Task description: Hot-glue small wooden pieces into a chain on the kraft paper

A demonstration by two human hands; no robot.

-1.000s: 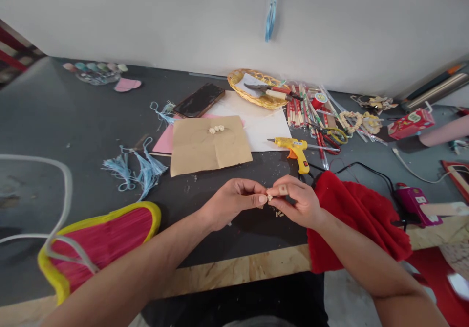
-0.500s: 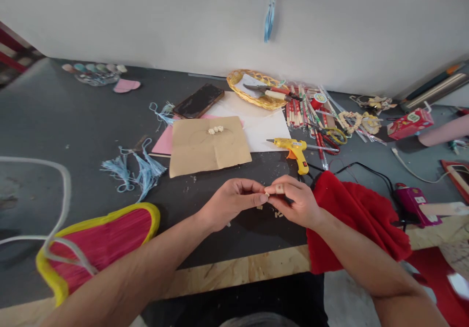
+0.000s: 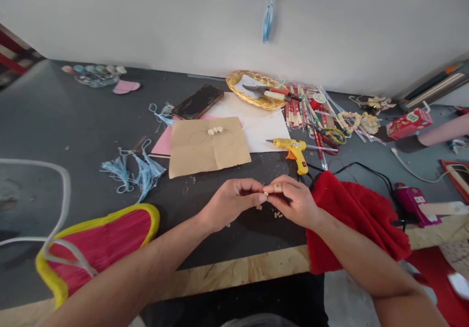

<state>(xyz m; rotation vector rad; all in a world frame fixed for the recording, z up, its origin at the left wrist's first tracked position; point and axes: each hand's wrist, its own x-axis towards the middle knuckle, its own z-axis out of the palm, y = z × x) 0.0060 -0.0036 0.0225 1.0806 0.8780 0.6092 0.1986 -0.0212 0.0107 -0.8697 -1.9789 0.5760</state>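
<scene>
Between the fingertips of both hands is a small cream-coloured piece [image 3: 266, 194], mostly covered, too small to name more exactly. My left hand [image 3: 234, 201] pinches it with thumb and index finger. My right hand [image 3: 293, 200] pinches it from the other side; a band or plaster circles one finger. Several little pale stick-like bits [image 3: 278, 214] lie on the dark tabletop just under the hands. Beyond them, a brown paper sheet [image 3: 198, 156] bears a drawn curve and a short row of cream pieces [image 3: 215, 130]. A yellow glue gun [image 3: 293, 150] lies past my right hand.
Red cloth [image 3: 348, 214] lies under my right forearm, and a pink-and-yellow panel [image 3: 106, 239] by my left. Blue tassels [image 3: 142, 170], a phone [image 3: 198, 101], a wicker basket [image 3: 252, 103] with pliers, wrapped chopsticks [image 3: 296, 109] and a juice box [image 3: 409, 123] stand farther back.
Both hands stay together at nearly the same spot, with only a slight shift of the fingers around the small piece. Nothing else on the table has visibly moved.
</scene>
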